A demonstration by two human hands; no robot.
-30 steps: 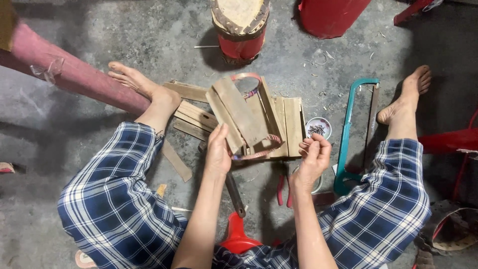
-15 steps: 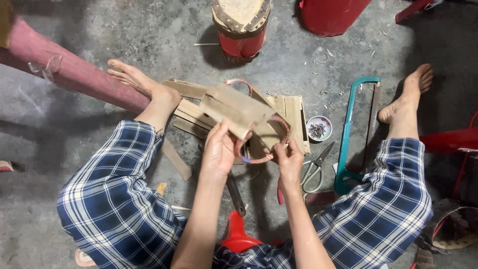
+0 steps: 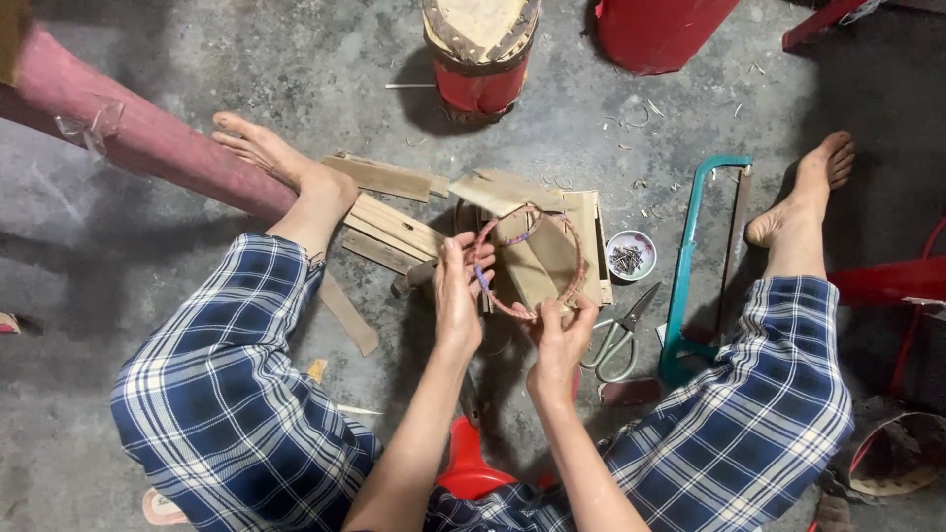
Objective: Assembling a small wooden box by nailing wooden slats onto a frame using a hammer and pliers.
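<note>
Both hands are closed on a thin hoop point(image 3: 527, 261) wrapped in pinkish and purple strands, which is held just above a stack of flat wooden slats point(image 3: 552, 261) on the concrete floor point(image 3: 296, 69). The left hand point(image 3: 459, 291) pinches the hoop's left edge between thumb and fingers, and the right hand point(image 3: 560, 330) grips its lower rim, so the two holds sit close together along the lower-left arc. The hoop lies nearly flat, its open face turned up toward the camera; it is slightly oval, with its long axis running from the right hand's grip up and away toward the far rim. Through the ring the slats beneath show plainly. Half a second ago the hoop was smaller in view and sat lower and more to the right of the left hand, with a slat lying across it; now it is spread wide between the hands and clear of that slat. A second ago the left hand pressed on the wood and the right hand was at the stack's near right corner. Just right of the right hand lie scissors point(image 3: 619, 335), beyond them a small dish of nails point(image 3: 630, 256), and further right a teal-framed hacksaw point(image 3: 702, 266). Beyond the far rim stands a red drum point(image 3: 481, 54).
</note>
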